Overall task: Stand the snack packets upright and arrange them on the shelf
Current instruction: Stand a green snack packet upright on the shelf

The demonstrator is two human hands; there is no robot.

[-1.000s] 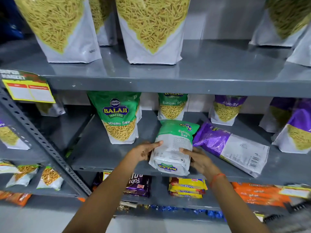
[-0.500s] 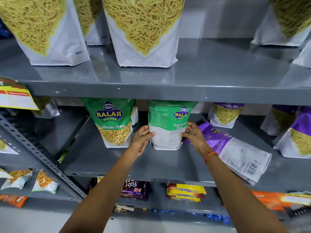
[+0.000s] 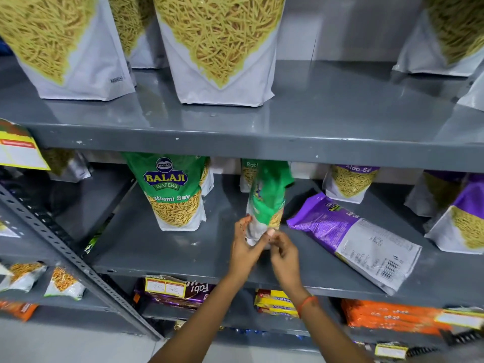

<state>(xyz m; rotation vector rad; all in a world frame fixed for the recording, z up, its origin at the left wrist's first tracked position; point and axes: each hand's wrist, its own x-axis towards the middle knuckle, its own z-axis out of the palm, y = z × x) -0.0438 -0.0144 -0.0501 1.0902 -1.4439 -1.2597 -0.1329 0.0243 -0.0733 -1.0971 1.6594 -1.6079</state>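
Observation:
A green Ratlami Sev packet (image 3: 265,203) stands upright on the middle shelf (image 3: 162,255), blurred and turned edge-on to me. My left hand (image 3: 245,244) and my right hand (image 3: 284,254) both grip its white lower end. Another green packet (image 3: 172,191) stands upright to its left, and a third green one (image 3: 247,174) stands behind it. To the right a purple Aloo Sev packet (image 3: 353,238) lies flat on the shelf.
More purple packets (image 3: 351,183) stand at the back and right of the middle shelf. Large white sev bags (image 3: 217,48) stand on the top shelf. Biscuit packs (image 3: 275,301) lie on the lower shelf. A slotted upright post (image 3: 68,254) runs diagonally at left.
The green packet went from lying in my hands at the shelf's front edge to upright on the shelf. It has since twisted edge-on, and my hands slid down to its base.

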